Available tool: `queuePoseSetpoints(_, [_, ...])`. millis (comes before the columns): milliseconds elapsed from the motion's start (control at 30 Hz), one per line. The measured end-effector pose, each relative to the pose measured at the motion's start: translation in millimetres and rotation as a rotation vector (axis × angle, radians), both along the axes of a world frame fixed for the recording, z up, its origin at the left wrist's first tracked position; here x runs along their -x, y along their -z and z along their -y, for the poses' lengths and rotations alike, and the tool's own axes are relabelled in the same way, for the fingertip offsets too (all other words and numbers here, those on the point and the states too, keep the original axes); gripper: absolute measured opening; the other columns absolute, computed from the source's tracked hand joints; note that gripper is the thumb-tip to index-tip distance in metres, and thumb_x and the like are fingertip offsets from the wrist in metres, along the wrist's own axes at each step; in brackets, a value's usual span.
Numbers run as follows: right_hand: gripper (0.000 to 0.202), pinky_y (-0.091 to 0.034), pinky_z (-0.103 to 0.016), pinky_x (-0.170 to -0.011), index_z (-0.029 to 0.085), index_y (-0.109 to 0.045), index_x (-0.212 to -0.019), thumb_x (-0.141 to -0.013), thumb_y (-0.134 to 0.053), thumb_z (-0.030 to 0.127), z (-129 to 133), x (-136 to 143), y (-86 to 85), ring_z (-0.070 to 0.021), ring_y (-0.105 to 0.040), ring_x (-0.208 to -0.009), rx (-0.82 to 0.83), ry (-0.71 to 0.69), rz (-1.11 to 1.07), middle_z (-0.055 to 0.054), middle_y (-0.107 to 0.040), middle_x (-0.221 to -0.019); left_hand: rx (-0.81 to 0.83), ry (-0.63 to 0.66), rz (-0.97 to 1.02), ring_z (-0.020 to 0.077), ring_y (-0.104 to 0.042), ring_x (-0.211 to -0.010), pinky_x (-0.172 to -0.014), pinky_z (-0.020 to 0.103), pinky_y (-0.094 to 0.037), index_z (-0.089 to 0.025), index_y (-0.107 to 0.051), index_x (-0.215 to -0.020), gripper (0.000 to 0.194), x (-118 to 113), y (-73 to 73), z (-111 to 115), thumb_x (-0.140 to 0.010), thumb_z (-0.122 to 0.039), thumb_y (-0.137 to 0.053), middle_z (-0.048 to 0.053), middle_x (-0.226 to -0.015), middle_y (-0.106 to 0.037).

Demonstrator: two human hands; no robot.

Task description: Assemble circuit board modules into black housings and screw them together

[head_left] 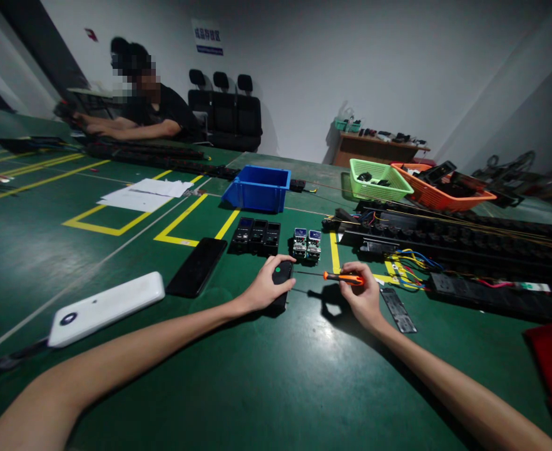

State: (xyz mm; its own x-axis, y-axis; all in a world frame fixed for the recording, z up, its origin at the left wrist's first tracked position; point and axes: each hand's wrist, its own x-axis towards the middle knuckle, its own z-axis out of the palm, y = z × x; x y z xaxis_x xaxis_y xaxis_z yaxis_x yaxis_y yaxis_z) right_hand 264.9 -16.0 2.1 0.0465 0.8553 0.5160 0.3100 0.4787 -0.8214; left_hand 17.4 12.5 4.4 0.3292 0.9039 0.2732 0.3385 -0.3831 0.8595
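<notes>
My left hand [266, 285] grips a small black case [283, 273] with a green dot, thumb and fingers on its two sides. In my right hand [361, 293] is an orange and black screwdriver [344, 277], held level with its thin shaft pointing left at the case. Whether the tip touches the case cannot be made out. Beyond the hands stand two small circuit board modules [300, 244] side by side. Left of them lie three black devices with small screens [258, 236]. A flat dark plate [398, 310] rests just right of my right hand.
A black phone [198, 267] and a white device [107, 308] lie to the left. Behind are a blue bin [263, 189], green basket [380, 180] and orange basket [464, 202]. Black rails with wires [454, 244] fill the right. A person [149, 103] works at the far left.
</notes>
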Motion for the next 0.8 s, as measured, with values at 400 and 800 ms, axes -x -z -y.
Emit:
queuePoseSetpoints(400, [0.01, -0.043, -0.034, -0.078, 0.024, -0.056, -0.091, -0.081, -0.056, 0.02, 0, -2, -3.0, -0.0202, -0.053, -0.088, -0.037, -0.105, -0.004, -0.003, -0.053, -0.092, -0.004, 0.002, 0.001, 0.0203, -0.054, -0.099, -0.093, 0.035, -0.042, -0.024, -0.055, -0.119, 0.04, 0, 0.8, 0, -0.079, -0.026, -0.062, 0.004, -0.108, -0.054])
queuePoseSetpoints(800, [0.018, -0.046, -0.029, -0.064, 0.024, -0.051, -0.099, -0.083, -0.059, 0.025, 0, -6, 6.9, -0.016, -0.055, -0.074, 0.129, -0.076, -0.042, -0.001, -0.054, -0.091, 0.012, 0.022, -0.005, 0.0197, -0.054, -0.099, -0.094, 0.035, -0.041, -0.025, -0.054, -0.121, 0.041, 1, -0.5, 0, -0.081, -0.027, -0.061, 0.004, -0.109, -0.051])
